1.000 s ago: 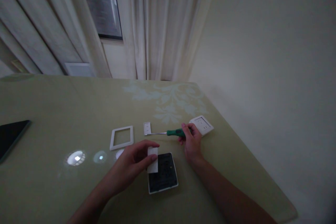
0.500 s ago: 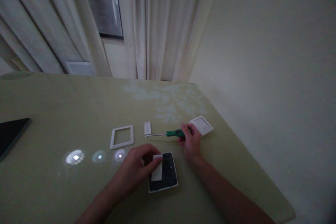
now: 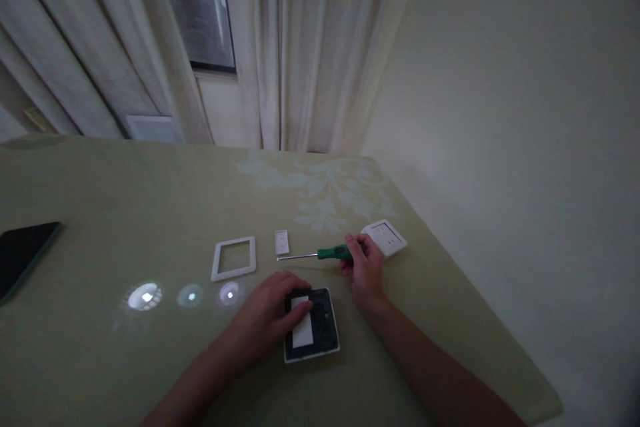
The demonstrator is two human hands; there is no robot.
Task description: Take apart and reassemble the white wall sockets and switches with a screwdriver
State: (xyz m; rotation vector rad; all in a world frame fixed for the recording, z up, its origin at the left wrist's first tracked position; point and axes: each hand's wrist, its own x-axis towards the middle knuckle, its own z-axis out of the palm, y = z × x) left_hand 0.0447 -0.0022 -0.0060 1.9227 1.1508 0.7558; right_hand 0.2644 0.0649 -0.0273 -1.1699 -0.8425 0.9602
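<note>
My left hand (image 3: 267, 320) presses a narrow white rocker piece (image 3: 302, 323) with thumb and fingers onto the left part of a dark square switch base (image 3: 320, 330) lying on the table. My right hand (image 3: 365, 270) is closed round the green handle of a screwdriver (image 3: 320, 254), whose thin metal shaft points left and lies low over the table. A second small white rocker piece (image 3: 281, 242) lies just beyond the shaft's tip. A white square frame (image 3: 233, 258) lies to the left of it.
A white socket plate (image 3: 385, 237) sits just right of my right hand, near the table's right edge. A dark tablet (image 3: 25, 255) lies at the far left. The table (image 3: 125, 213) has a pale green cloth with light reflections. Curtains, a window and a wall stand behind.
My left hand has lowered the white rocker piece from above the dark base down onto its left part. My right hand and the screwdriver have stayed in place.
</note>
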